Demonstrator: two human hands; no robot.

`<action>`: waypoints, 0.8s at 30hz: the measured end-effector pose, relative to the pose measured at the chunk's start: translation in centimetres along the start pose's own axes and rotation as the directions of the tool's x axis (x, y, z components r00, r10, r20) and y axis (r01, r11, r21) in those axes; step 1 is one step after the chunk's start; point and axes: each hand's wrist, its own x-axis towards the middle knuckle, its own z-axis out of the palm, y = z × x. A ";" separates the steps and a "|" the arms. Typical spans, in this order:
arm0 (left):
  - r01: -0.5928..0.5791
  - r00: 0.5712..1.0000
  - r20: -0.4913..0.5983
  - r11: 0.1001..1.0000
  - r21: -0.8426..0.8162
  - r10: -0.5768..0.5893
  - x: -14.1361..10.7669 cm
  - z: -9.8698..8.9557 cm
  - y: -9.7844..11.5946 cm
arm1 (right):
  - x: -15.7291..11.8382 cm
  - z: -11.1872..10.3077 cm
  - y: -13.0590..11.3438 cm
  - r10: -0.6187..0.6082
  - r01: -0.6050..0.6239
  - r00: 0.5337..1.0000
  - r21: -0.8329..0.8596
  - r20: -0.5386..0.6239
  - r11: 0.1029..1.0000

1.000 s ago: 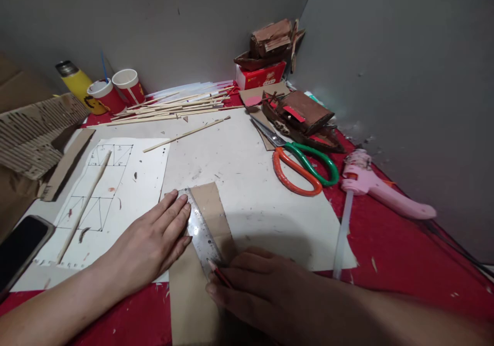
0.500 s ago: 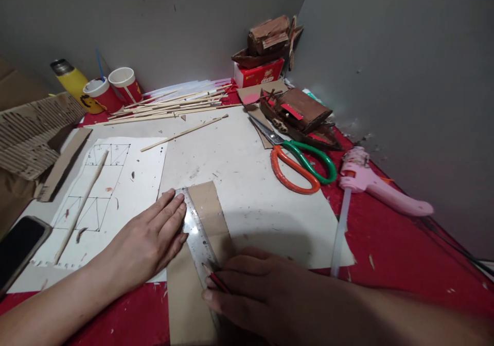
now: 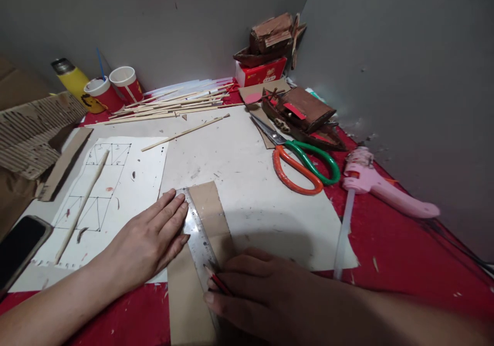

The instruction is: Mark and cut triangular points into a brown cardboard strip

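A clear ruler lies lengthwise on a strip of brown cardboard. My left hand rests beside its upper part, fingers stretched flat with the tips on the ruler's edge. Farther down, my right hand is closed around a red and black pencil, whose point is over the ruler. That hand also lies against the ruler and covers part of its lower end. Left of my left hand is a paper with a line drawing, with a thin wooden stick across it.
Scissors with orange and green handles lie beyond my right hand. A pink glue gun is at the right. Wooden sticks, paper cups, a yellow bottle and brown model boats stand behind. A phone lies left.
My view has shifted very slightly, so the things on the right appear a little farther right. Both hands, the ruler and the pencil keep nearly the same pose.
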 end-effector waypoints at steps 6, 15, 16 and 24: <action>-0.007 1.000 0.001 1.000 0.014 0.007 0.1 0.0 -0.1 | -0.2 0.4 -0.1 0.045 -0.045 0.998 0.014 -0.042 0.999; 0.028 1.000 0.006 0.999 0.023 -0.028 0.4 0.0 0.0 | -0.4 0.2 0.5 -0.004 0.001 0.998 -0.049 -0.065 0.999; 0.034 0.999 0.005 0.999 0.020 -0.034 0.4 0.0 0.0 | -0.4 0.2 0.5 -0.004 0.001 0.998 -0.053 -0.060 0.999; 0.061 0.998 0.011 0.998 -0.010 -0.061 0.3 0.1 -0.1 | -0.5 0.6 0.2 0.041 -0.045 0.996 -0.050 -0.076 0.998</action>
